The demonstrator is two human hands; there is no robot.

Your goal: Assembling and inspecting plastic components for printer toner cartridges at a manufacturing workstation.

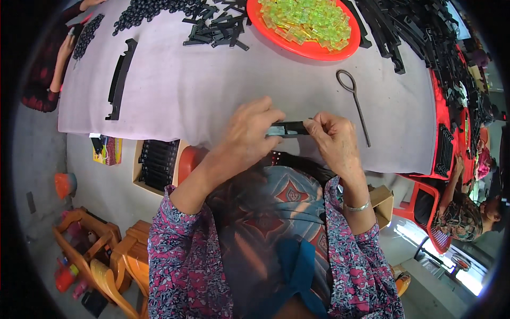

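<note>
Between my two hands, just over the near edge of the cloth-covered table (pixel 175 95), is a small black plastic piece (pixel 291 128) with a pale strip on its left part. My left hand (pixel 248 126) grips its left end between thumb and fingers. The fingertips of my right hand (pixel 334 139) pinch its right end; whether they also hold a smaller part is hidden. To the right of my right hand lies a dark metal rod with a looped end (pixel 356 101). Beyond my hands stands a red plate (pixel 297 50) heaped with translucent yellow-green plastic pieces (pixel 308 22).
Small black flat parts (pixel 215 29) and round black beads (pixel 151 13) lie at the back. A long black plastic part (pixel 121 80) rests on the left. Below the table edge is a cardboard box (pixel 139 178) of black parts. Other people sit at the far left and right.
</note>
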